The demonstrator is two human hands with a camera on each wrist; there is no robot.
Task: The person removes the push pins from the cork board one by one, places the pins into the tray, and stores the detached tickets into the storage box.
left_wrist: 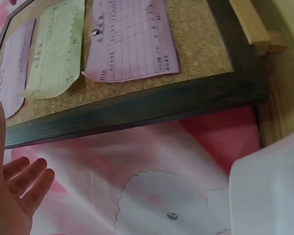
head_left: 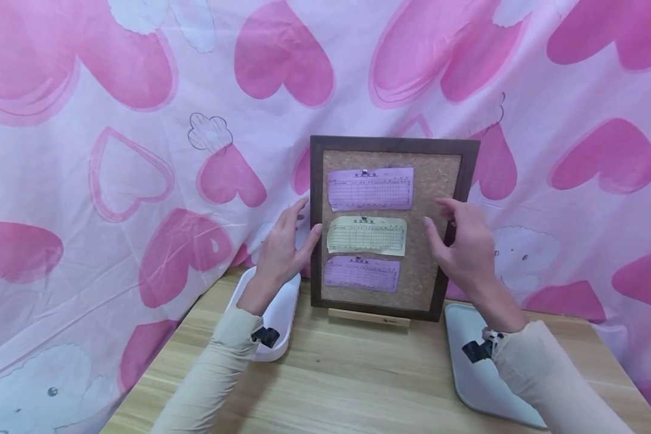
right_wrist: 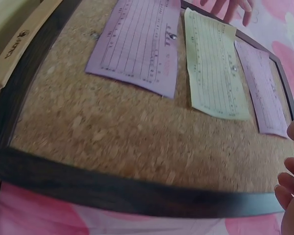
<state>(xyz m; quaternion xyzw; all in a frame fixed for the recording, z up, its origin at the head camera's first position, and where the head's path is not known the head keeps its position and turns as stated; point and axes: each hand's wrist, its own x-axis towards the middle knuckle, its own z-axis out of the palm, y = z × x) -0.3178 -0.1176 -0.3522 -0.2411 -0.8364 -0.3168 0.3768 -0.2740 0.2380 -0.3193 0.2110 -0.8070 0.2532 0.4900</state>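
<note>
White tub (head_left: 273, 313) at my left, grey tray (head_left: 474, 374) at my right, on wooden table (head_left: 352, 380); heart-print cloth (head_left: 114, 181) behind.

Open tabletop (head_left: 347, 374) before the cork board (head_left: 439, 181), white tray (head_left: 279, 313) left, grey tray (head_left: 469, 367) right.

I see the dark-framed cork board (head_left: 436, 181) standing upright on its wooden stand (head_left: 369, 317), with two purple slips and one yellow slip (head_left: 366, 235) pinned on it.
</note>
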